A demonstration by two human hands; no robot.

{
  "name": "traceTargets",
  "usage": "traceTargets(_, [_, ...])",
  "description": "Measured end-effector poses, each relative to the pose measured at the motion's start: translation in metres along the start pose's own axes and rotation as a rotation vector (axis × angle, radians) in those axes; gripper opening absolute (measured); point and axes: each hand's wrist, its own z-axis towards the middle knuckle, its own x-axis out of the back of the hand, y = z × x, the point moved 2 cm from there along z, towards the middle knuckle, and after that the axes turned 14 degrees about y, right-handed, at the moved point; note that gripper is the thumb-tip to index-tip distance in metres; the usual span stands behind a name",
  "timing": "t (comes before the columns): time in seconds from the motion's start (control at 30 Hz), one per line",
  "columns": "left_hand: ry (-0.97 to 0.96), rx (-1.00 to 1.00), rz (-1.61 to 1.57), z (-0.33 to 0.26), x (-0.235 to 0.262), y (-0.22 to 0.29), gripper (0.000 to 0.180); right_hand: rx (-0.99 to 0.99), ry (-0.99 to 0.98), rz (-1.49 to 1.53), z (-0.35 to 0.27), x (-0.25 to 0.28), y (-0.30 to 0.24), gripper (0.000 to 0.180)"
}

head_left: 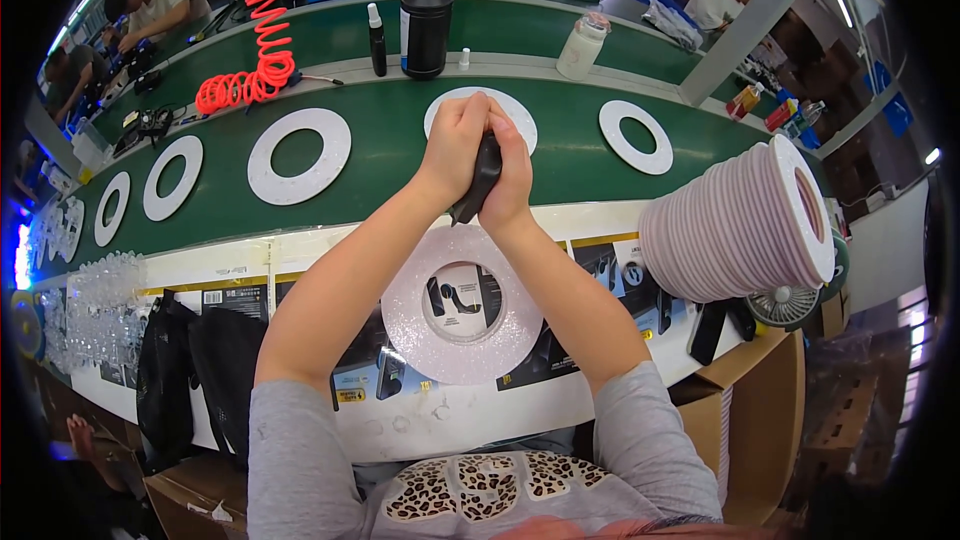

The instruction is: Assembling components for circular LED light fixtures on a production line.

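Hands clasped together, well forward over the green bench point(390, 155); I'm reading this off the head feed from above. Left hand point(455, 152) and right hand point(510, 172) press palm to palm, fingers folded over, no real gap I can see, both gripping a black object point(486, 175) between them. Its tapered lower end pokes out toward the wrists. It sits over a white ring point(518, 120) lying flat on the bench; touching or apart, can't tell.

Handling, my judgement: black object probably light, smooth, maybe slightly slippery; can't confirm soft or stiff. Best hold is the thick middle, palms either side, as here; I'd avoid the narrow end. White ring looks thin, light, fairly stiff, could crease if pinched hard. I'd take its outer edge or hook the hole.

Hidden: upper end of black object, most fingertips, and white ring's middle, all behind the hands. Forearms cut across the edges of the glittery ring point(420, 345) nearer the body; single piece or several stacked, unclear. Clear plastic pieces point(105, 285) far left run together near the fisheye rim, no count possible.
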Motion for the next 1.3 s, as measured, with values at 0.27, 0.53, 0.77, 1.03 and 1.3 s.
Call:
traceTargets(0.27, [-0.007, 0.011, -0.018, 0.0, -0.001, 0.0, 0.036, 0.009, -0.007, -0.014, 0.001, 0.001, -0.001, 0.035])
traceTargets(0.53, [-0.116, -0.02, -0.004, 0.004, -0.008, 0.008, 0.044, 0.006, 0.018, -0.033, 0.001, 0.0, -0.014, 0.039])
traceTargets(0.77, [-0.064, 0.081, -0.039, -0.002, -0.019, 0.004, 0.043, 0.031, 0.019, -0.063, 0.001, 0.009, -0.015, 0.044])
traceTargets(1.03, [-0.023, 0.082, -0.068, -0.002, -0.02, -0.004, 0.041, 0.066, -0.005, -0.071, 0.005, 0.014, -0.01, 0.045])
traceTargets(1.3, [-0.034, 0.025, -0.038, -0.003, -0.022, -0.005, 0.042, 0.071, 0.0, -0.093, 0.002, 0.017, -0.012, 0.045])
